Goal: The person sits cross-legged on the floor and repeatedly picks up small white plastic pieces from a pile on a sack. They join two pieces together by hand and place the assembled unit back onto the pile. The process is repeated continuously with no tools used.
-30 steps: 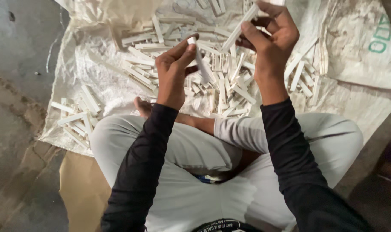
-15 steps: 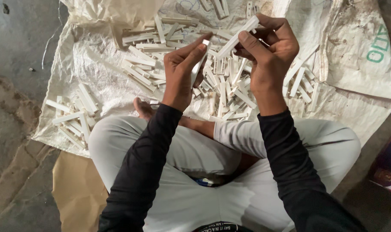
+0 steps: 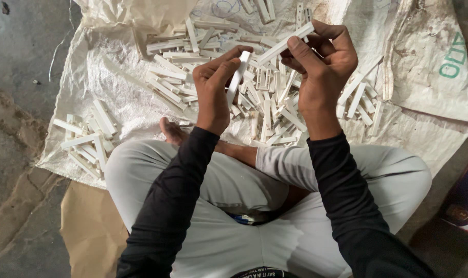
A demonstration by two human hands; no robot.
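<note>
The person's legs cover the near edge of the woven sack sheet (image 3: 115,98) and whatever lies under them; one bare foot (image 3: 171,131) shows beside the left knee. The far edge of the sheet runs out of view, cutting off several white pieces there. The main heap of white plastic strips (image 3: 275,103) at the sheet's middle is too tangled to count; a smaller group (image 3: 87,136) of perhaps ten lies near its left edge, well apart from the heap.

Two strips are in hand, one each. The left hand (image 3: 216,87) pinches a short white strip (image 3: 237,77) between thumb and closed fingers, held nearly upright above the heap. The right hand (image 3: 324,64) grips a longer white strip (image 3: 283,45), tilted, its lower end just beside the top of the short one; whether the two touch is hard to tell. The right palm hides that strip's far end.
</note>
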